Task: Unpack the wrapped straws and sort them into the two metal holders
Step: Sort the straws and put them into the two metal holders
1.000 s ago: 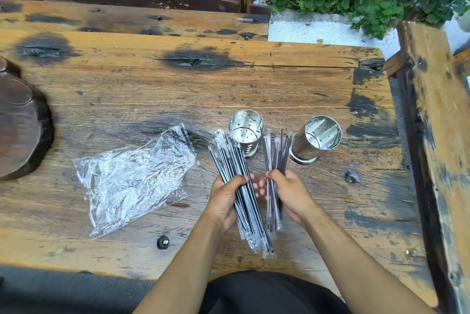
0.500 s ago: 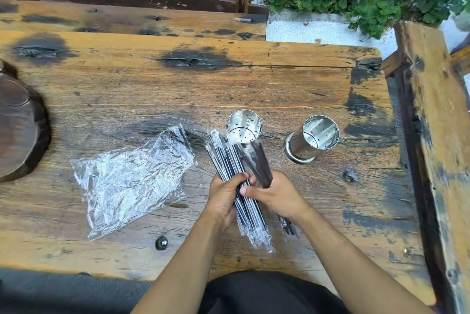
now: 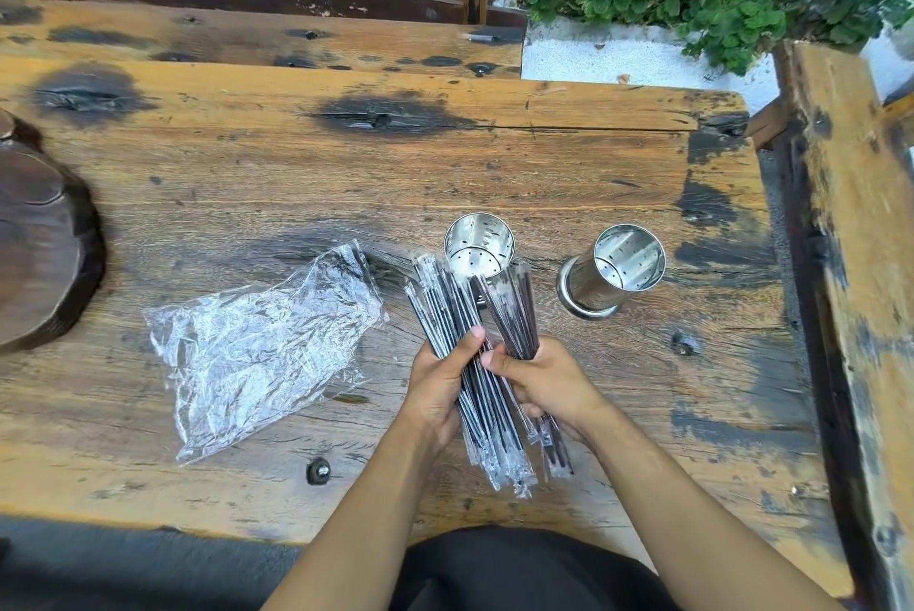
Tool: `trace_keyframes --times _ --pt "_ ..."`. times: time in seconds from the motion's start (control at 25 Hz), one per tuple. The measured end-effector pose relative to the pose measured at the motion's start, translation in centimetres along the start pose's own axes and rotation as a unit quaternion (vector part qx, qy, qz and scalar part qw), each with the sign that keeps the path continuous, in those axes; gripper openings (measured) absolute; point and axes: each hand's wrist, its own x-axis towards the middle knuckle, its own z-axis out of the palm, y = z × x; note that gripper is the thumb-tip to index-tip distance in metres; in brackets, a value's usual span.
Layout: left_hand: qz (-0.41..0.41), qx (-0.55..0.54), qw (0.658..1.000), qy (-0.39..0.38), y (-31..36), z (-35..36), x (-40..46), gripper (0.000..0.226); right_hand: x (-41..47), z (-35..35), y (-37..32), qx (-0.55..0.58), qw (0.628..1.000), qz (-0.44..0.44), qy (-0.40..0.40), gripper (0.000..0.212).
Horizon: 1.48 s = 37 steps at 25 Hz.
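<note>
Left hand (image 3: 437,388): wrapped round the bigger bundle of wrapped straws (image 3: 462,358), lifted off the tabletop (image 3: 544,175); probably serving as the stock to draw from.
Right hand (image 3: 546,383): clamped on a smaller bunch (image 3: 512,314), tips fanned toward the holders; likely a share split off for one holder.
Empty bag (image 3: 262,348): crumpled clear plastic lying flat to the left, apparently the discarded outer wrap.
Left holder (image 3: 479,247): perforated steel, upright, empty, just beyond the straw tips.
Right holder (image 3: 618,267): upright, empty, apart to the right.
Writing: none legible on wrappers, bag or holders.
</note>
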Motion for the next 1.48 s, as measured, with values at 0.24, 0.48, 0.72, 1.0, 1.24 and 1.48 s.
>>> trace_keyframes --times 0.24,0.48,0.72,1.0,1.24,1.48 --pt "-0.017 -0.003 1.0 -0.017 0.7 -0.2 -0.4 0.102 -0.5 -0.3 0.1 0.132 0.989 0.064 -0.009 0.026" --pt "-0.024 0.005 1.0 -0.012 1.0 0.0 -0.7 0.076 -0.5 -0.2 -0.4 0.138 0.988 0.066 0.014 0.012" --pt "-0.037 -0.002 0.999 -0.029 0.6 -0.2 -0.3 0.054 -0.4 -0.8 -0.4 0.21 0.976 0.054 0.031 0.01" --pt "0.007 0.011 1.0 -0.019 0.4 0.7 -0.1 0.099 -0.4 0.4 -0.4 0.006 0.999 -0.034 -0.003 0.037" --pt "-0.021 -0.002 0.999 -0.036 0.4 -0.3 0.1 0.079 -0.5 -0.1 -0.9 0.016 0.998 -0.031 0.049 0.039" --pt "-0.031 -0.008 0.998 -0.052 0.3 -0.5 0.3 0.089 -0.5 -0.6 -1.1 0.026 0.996 -0.014 0.084 0.038"
